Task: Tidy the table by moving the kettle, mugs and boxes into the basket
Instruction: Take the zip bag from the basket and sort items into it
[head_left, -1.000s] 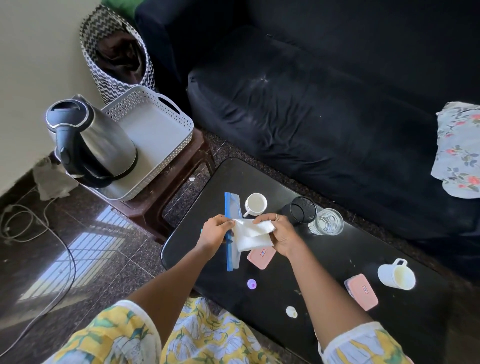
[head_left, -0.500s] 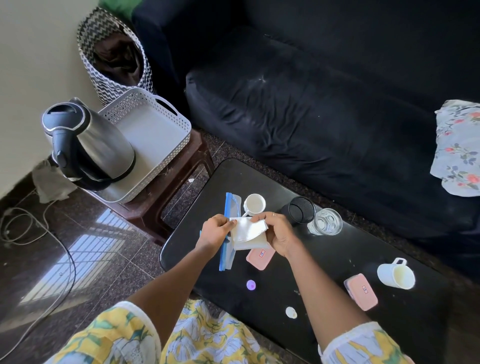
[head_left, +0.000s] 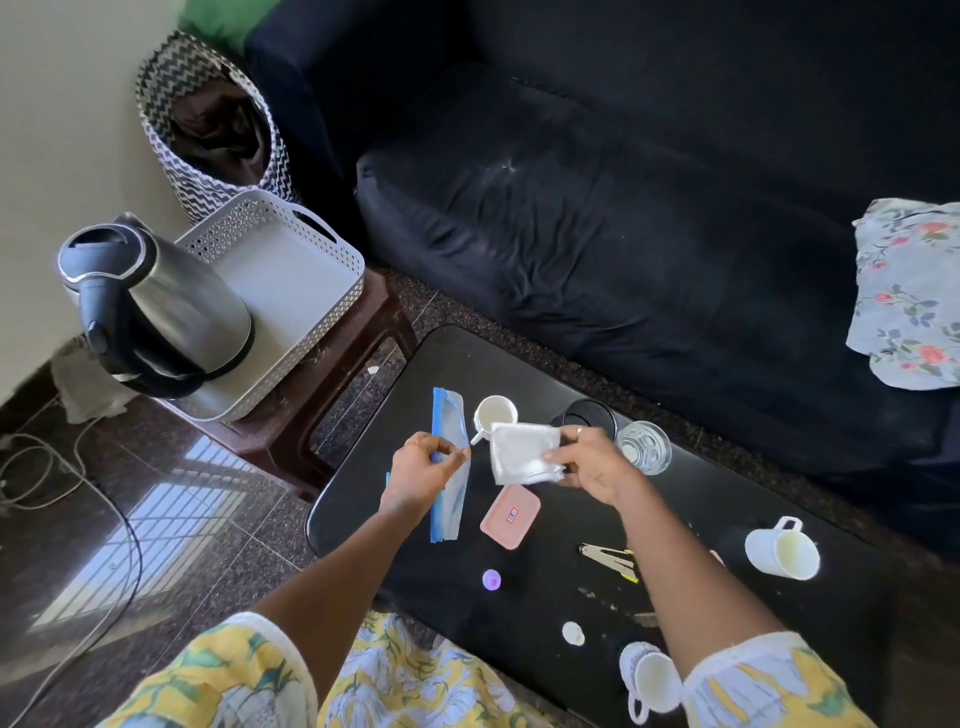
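Note:
The steel kettle stands inside the white perforated basket on a brown stool left of the black table. My left hand pinches a clear zip bag with a blue strip over the table's left end. A folded white cloth is gripped by my right hand just to its right. On the table sit a small white mug, a pink box, a white mug at right and another mug near the front edge.
A black cup and a glass stand behind my right hand. Small caps and a clip lie on the table. A dark sofa, a zigzag hamper and floor cables surround it.
The white cloth has come out of the zip bag: my right hand drew it rightward while my left hand kept the bag. The view shifted, showing a mug at the front edge.

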